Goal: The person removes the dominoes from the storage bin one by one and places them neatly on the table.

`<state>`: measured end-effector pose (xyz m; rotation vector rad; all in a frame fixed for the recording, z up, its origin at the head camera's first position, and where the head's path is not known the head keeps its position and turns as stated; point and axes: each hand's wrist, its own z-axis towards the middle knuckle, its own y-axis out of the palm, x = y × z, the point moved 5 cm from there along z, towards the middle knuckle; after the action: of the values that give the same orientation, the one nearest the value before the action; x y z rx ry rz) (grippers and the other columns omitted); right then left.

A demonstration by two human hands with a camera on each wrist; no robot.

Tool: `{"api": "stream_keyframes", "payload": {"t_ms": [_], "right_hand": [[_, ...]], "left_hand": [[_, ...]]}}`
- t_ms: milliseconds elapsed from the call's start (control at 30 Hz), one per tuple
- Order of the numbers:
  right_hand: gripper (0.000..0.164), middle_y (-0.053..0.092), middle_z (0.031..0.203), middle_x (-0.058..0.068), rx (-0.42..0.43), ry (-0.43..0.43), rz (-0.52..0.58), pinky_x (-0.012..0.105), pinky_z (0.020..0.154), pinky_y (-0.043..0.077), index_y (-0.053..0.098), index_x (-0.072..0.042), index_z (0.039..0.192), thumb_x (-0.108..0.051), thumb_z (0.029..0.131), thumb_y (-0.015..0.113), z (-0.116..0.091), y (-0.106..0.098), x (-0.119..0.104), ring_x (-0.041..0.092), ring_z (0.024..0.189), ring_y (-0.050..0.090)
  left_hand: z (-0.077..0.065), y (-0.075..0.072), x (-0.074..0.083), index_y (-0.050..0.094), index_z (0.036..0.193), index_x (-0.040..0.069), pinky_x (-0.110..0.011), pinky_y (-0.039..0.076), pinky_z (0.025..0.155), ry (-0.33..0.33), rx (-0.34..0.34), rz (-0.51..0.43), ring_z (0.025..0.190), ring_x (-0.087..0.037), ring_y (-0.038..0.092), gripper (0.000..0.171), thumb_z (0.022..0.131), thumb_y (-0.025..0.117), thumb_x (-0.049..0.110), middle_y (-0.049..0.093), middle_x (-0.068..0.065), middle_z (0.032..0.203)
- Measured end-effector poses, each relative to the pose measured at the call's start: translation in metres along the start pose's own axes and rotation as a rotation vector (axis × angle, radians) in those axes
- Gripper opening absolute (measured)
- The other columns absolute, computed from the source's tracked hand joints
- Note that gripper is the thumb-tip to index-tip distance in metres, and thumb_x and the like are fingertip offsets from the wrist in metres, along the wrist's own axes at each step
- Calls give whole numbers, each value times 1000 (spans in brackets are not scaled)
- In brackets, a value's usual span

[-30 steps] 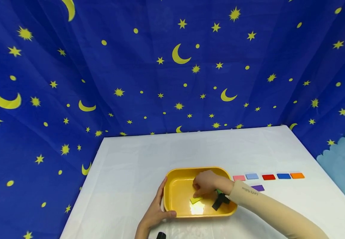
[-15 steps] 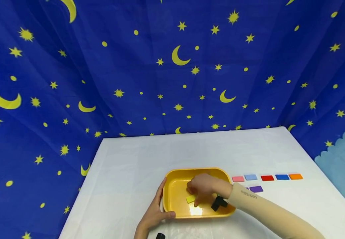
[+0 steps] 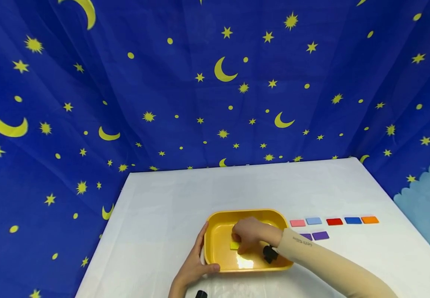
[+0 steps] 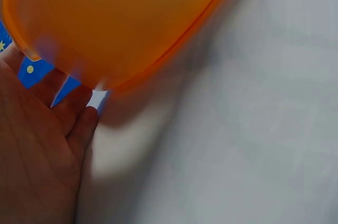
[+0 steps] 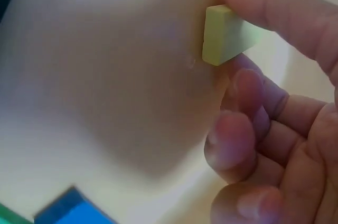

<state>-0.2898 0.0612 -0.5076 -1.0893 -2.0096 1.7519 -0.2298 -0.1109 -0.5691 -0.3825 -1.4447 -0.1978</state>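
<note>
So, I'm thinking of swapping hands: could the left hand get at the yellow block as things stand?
Probably not: the left hand holds the left end of the tub, whose wall stands between, and the right hand seems to pinch the yellow block.

Bright, even light filled the head view, whitening the surface and throwing one hard white glare onto the floor of the tray. The blue curtain looked sharp, darkening toward its folds. The left wrist view was dimmer and badly blurred; light glowed orange through the tray, a soft-edged shadow lay below it, and the left hand sat in shade. In the right wrist view, haze bleached the colours, a broad shadow blurred across the tray floor, and the yellow block paled toward the brighter right side.
</note>
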Motion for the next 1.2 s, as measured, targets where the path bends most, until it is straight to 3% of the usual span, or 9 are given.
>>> {"api": "stream_keyframes", "payload": {"t_ms": [467, 800, 1000, 1200], "right_hand": [[44, 38, 55, -13, 30, 36, 30, 22, 48, 28, 48, -21, 62, -45, 64, 85, 1, 3, 4, 4, 50, 37], [43, 38, 51, -14, 50, 68, 13, 23, 45, 28, 49, -22, 55, -40, 62, 87, 6, 1, -1, 4, 49, 37], [44, 39, 52, -13, 55, 81, -4, 23, 46, 29, 49, -22, 59, -50, 66, 82, 7, 1, -4, 5, 48, 38], [40, 39, 54, -13, 30, 85, -38, 23, 48, 31, 49, -22, 62, -45, 70, 80, 6, 2, -8, 5, 50, 38]], "left_hand": [[1, 0, -2, 11, 152, 36, -58, 11, 107, 10, 2, 19, 140, -24, 15, 111, 71, 85, 25, 13, 0, 157], [2, -1, 0, 11, 152, 37, -55, 10, 108, -1, 7, 24, 141, -20, 14, 111, 71, 85, 26, 13, 3, 157], [1, -1, 0, 12, 152, 38, -57, 12, 108, -17, 13, 24, 141, -23, 14, 109, 71, 84, 30, 13, 2, 157], [0, 0, -2, 12, 151, 40, -55, 12, 108, -37, 10, 14, 140, -21, 13, 109, 71, 85, 28, 12, 4, 157]]}}
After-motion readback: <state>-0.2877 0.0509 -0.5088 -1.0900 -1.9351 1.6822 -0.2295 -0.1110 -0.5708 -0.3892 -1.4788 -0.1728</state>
